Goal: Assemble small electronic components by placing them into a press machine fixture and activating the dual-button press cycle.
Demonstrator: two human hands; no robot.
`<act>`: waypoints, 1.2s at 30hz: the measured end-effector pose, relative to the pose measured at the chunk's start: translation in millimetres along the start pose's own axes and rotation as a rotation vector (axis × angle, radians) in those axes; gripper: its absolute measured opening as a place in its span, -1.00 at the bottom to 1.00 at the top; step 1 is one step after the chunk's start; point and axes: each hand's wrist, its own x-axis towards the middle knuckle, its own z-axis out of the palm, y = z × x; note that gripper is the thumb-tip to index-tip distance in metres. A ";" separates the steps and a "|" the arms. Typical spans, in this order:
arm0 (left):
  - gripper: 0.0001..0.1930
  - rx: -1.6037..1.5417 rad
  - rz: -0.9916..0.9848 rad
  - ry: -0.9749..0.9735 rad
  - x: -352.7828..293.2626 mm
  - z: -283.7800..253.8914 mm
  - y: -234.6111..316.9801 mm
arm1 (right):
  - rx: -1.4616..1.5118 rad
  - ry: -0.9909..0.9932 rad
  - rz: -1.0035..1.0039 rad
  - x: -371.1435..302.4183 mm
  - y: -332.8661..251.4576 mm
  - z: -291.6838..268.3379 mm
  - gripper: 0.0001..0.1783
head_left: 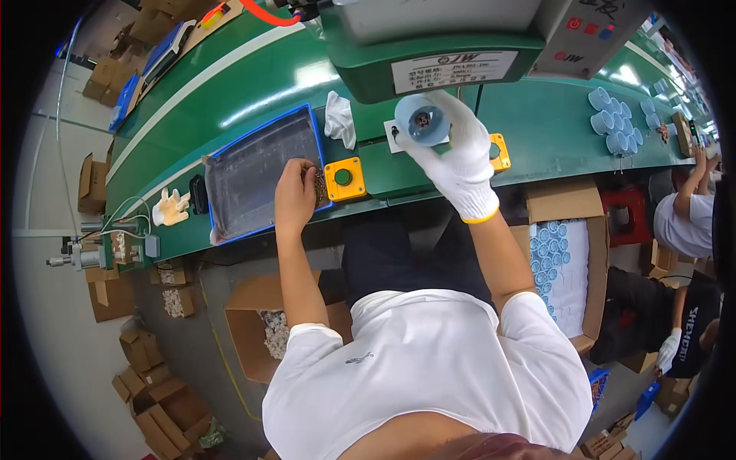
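At the right side of the blue-rimmed tray (261, 172), the left hand (296, 193) partly covers small brown pieces (320, 185), while farther right of the tray the light-blue cup (422, 137) hides some fingers of the right hand (465, 162), its dark inner part (423, 119) being too small to identify.

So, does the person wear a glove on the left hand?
No, the left hand is bare, while the right hand wears a white glove.
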 end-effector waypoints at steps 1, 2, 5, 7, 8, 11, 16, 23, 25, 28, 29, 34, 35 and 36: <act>-0.90 0.016 -0.012 0.008 -1.3 -0.9 0.1 | -0.095 0.053 -0.066 2.9 0.6 3.5 -0.25; -0.90 0.014 -0.007 0.008 -1.1 -1.0 0.1 | -0.116 0.038 -0.064 6.5 5.0 5.5 -0.30; -0.89 0.003 -0.001 -0.002 2.1 2.3 1.5 | -0.128 -0.011 0.074 12.2 2.9 4.1 -0.34; -0.89 -0.002 0.041 0.013 4.2 4.3 5.5 | -0.187 0.008 0.018 15.4 1.9 0.4 -0.36; -0.89 -0.015 0.062 0.014 5.6 5.7 7.4 | -0.236 0.019 -0.029 18.0 0.6 -3.4 -0.39; -0.90 0.045 0.077 0.021 5.6 5.0 4.1 | -0.288 -0.032 0.065 28.7 -9.0 -8.3 -0.51; -0.89 0.102 0.041 0.071 -6.4 -0.3 -1.0 | -0.347 -0.203 0.046 41.6 -24.0 -14.1 -0.48; -0.88 0.092 0.025 0.073 -1.1 4.8 5.0 | -0.357 -0.246 0.376 43.0 -25.7 -20.9 -0.48; -0.87 0.136 0.053 0.064 -1.6 5.4 5.8 | -0.312 -0.116 0.007 37.6 -26.3 -28.4 -0.44; -0.88 0.126 0.067 0.079 0.7 5.8 3.4 | -0.346 -0.128 0.112 41.1 -22.6 -20.6 -0.50; -0.88 0.125 0.065 0.078 -0.8 5.2 2.7 | -0.327 -0.189 0.320 44.9 -28.3 -22.7 -0.54; -0.90 0.116 0.071 0.050 2.3 4.9 7.9 | -0.459 -0.281 0.085 36.1 -17.6 -25.3 -0.58; -0.90 0.112 0.080 0.041 -0.8 4.5 10.5 | -0.335 -0.235 0.077 31.9 -21.4 -28.9 -0.57; -0.90 0.044 0.130 0.097 -8.3 3.4 14.4 | -0.212 -0.187 0.069 25.8 -24.1 -32.5 -0.55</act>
